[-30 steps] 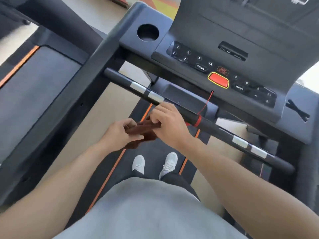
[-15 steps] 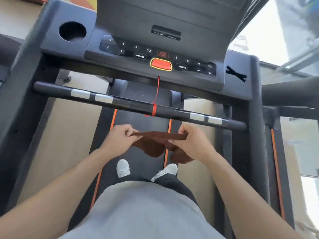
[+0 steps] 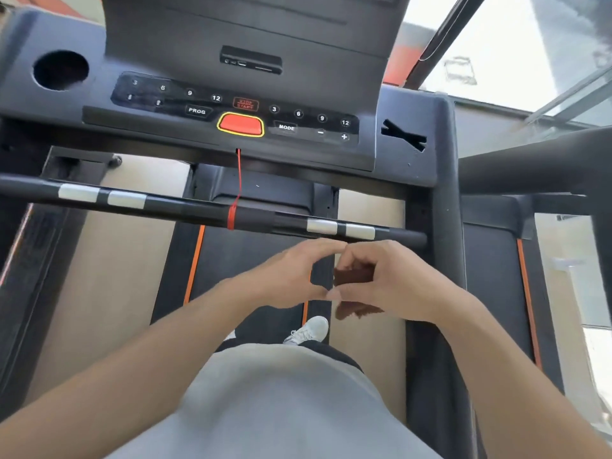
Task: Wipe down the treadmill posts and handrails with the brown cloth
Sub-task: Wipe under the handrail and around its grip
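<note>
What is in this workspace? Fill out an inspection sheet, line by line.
Surface: treadmill belt, black with orange edge stripes, person standing on it.
Job's things: brown cloth, bunched in the right hand; front handrail, black with silver grip patches; right post.
Clutter: nothing seen; cup holder looks dark and its contents cannot be told.
Grippers: right hand grips the cloth; left hand curled beside it, fingertips at the cloth's edge.
Cables: red safety cord runs from the console, looped round the handrail.
Surroundings: console, beige floor, bright window at right.
</note>
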{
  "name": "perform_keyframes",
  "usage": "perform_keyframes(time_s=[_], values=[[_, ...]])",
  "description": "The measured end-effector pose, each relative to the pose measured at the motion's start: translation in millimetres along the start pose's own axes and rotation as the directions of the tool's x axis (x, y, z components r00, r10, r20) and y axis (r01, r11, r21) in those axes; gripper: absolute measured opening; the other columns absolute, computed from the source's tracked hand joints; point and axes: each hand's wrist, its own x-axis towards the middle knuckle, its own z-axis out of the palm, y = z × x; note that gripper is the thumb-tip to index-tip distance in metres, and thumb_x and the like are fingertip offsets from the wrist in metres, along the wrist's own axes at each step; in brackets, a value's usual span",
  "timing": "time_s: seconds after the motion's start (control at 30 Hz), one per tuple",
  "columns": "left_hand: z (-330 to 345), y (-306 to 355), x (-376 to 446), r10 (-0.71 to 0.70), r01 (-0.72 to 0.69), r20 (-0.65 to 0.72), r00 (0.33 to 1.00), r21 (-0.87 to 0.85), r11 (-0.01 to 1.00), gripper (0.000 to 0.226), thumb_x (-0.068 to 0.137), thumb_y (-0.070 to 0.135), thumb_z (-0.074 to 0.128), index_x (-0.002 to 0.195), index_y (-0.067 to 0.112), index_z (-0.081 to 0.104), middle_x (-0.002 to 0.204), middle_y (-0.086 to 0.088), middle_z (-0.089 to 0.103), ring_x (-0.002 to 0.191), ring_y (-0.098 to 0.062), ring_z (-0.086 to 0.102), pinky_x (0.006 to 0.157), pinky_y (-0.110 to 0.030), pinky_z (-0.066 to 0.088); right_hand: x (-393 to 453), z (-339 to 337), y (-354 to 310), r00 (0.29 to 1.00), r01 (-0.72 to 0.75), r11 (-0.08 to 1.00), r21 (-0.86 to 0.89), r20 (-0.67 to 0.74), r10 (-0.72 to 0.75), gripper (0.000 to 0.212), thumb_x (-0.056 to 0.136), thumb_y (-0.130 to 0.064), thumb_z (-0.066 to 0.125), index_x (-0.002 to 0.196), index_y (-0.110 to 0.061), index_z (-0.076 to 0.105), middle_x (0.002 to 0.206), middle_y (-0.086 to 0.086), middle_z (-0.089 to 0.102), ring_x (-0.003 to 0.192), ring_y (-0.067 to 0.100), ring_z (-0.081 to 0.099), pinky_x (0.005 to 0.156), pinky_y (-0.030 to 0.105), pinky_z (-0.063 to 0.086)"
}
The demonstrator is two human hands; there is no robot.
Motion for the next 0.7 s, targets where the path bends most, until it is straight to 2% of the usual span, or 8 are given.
perform_keyframes(time_s=[0.1,0.17,0.23,0.33,0.4,0.47,0.6,0.7], values=[[7.1,2.6,7.2,0.071,-0.071,-0.037,0.997,-0.006,0.997,0.032,0.083,0.005,0.076,0.112,0.018,0.072,0.125,0.018,0.061,0.12,-0.002,0.051,0.104,-0.021,0.04,-4.6,-17.4,-3.5,0.986,0.163,0.986,-0.018,0.031,-0.163,0.023,0.078,-0.028,0.09,0.079,-0.029,0.068,0.071,-0.015,0.069,0.062,0.001,0.061,0.064,0.021,0.049],[1.4,-5.9,4.0,-0.006,0.009,-0.051,0.999,0.058,0.998,0.023,0.08,0.02,0.082,0.097,0.032,0.073,0.133,0.019,0.06,0.128,-0.003,0.048,0.111,-0.027,0.035,-7.9,-28.1,-1.9,0.972,0.225,0.974,0.026,0.065,-0.226,0.022,0.079,-0.025,0.09,0.079,-0.029,0.068,0.064,-0.021,0.063,0.058,0.0,0.054,0.06,0.01,0.038],[-10.4,-11.7,-5.0,-0.122,0.126,-0.06,0.991,0.067,0.99,0.023,0.075,0.033,0.086,0.081,0.035,0.063,0.132,0.025,0.061,0.127,0.0,0.052,0.109,-0.037,0.041,-8.7,-38.3,2.8,0.961,0.259,0.959,0.111,0.071,-0.268,0.019,0.079,-0.025,0.088,0.078,-0.027,0.07,0.066,-0.014,0.065,0.058,0.001,0.053,0.059,0.012,0.04],[-17.3,-6.8,-21.8,-0.183,0.182,-0.046,0.982,-0.028,0.983,0.034,0.078,0.024,0.084,0.073,0.018,0.05,0.115,0.028,0.07,0.113,-0.004,0.064,0.098,-0.035,0.048,-6.9,-46.4,5.5,0.952,0.283,0.941,0.185,0.063,-0.299,0.014,0.082,-0.016,0.085,0.081,-0.023,0.074,0.072,-0.004,0.071,0.06,0.006,0.061,0.059,0.016,0.046],[-14.7,-2.8,-29.9,-0.209,0.207,-0.042,0.977,-0.057,0.977,0.033,0.081,0.019,0.082,0.072,0.014,0.051,0.09,0.019,0.071,0.085,-0.006,0.066,0.082,-0.034,0.05,-3.8,-45.9,2.8,0.962,0.259,0.951,0.167,0.047,-0.27,0.013,0.085,-0.01,0.083,0.086,-0.021,0.076,0.073,-0.008,0.073,0.062,0.004,0.066,0.058,0.016,0.05],[-10.1,-2.4,-34.1,-0.256,0.251,-0.072,0.964,-0.071,0.965,0.028,0.081,0.023,0.083,0.078,0.012,0.058,0.073,0.004,0.065,0.067,-0.014,0.061,0.07,-0.039,0.051,2.3,-43.7,1.3,0.978,0.211,0.972,0.104,-0.018,-0.21,0.011,0.089,-0.014,0.081,0.09,-0.026,0.079,0.078,-0.01,0.076,0.066,0.006,0.07,0.063,0.03,0.06],[-8.5,-10.9,-37.7,-0.326,0.303,-0.149,0.934,-0.156,0.94,0.05,0.075,0.036,0.088,0.092,0.021,0.044,0.076,0.009,0.072,0.066,-0.018,0.071,0.067,-0.039,0.055,12.2,-38.4,2.5,0.976,0.154,0.988,0.027,-0.158,-0.148,0.011,0.092,-0.023,0.077,0.089,-0.033,0.078,0.079,-0.004,0.076,0.069,0.024,0.074,0.069,0.05,0.063],[-20.7,-28.7,-40.1,-0.333,0.333,-0.101,0.937,-0.015,0.943,0.05,0.064,0.056,0.089,0.094,0.035,0.055,0.078,0.016,0.068,0.074,-0.008,0.066,0.072,-0.033,0.05,12.1,-30.6,1.6,0.969,0.181,0.972,0.149,-0.194,-0.15,0.007,0.092,-0.014,0.075,0.092,-0.021,0.078,0.084,0.0,0.077,0.075,0.019,0.073,0.072,0.037,0.059]])
